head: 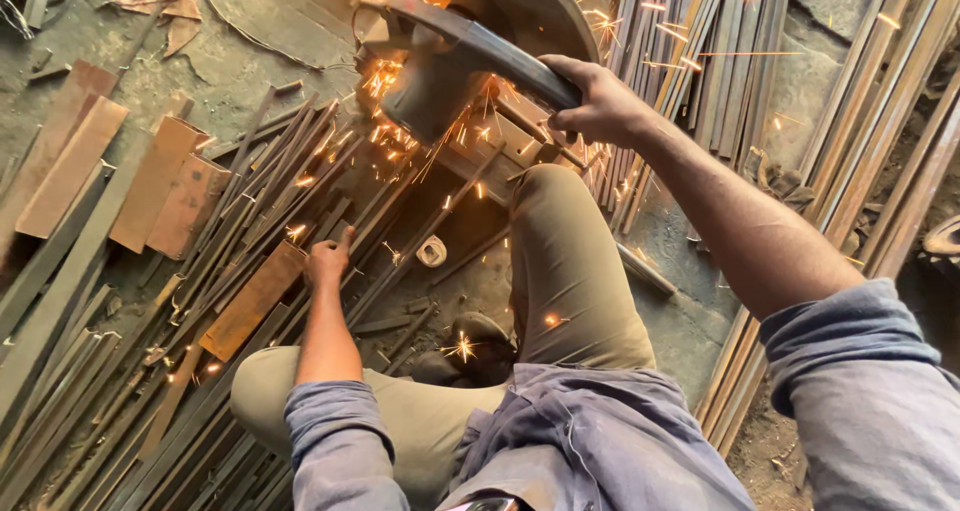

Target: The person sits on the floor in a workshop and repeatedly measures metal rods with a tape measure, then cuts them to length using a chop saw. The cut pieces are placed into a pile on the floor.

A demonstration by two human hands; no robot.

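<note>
My right hand (598,101) grips the curved handle (500,59) of a chop saw (440,61) at the top centre. Its guard (530,6) is lowered and orange sparks (400,101) spray out to the left and downward. My left hand (328,261) rests lower left on long thin steel bars (390,221) that run up toward the saw blade, fingers pressing on them. My knee (560,231) in olive trousers is raised between the two hands.
Rusty flat plates (165,186) and angle pieces lie at the left. Bundles of long steel rods (700,61) fill the top right and the right edge (880,151). More bars cover the floor at lower left (100,401). A small ring-like part (432,252) lies beside the bars.
</note>
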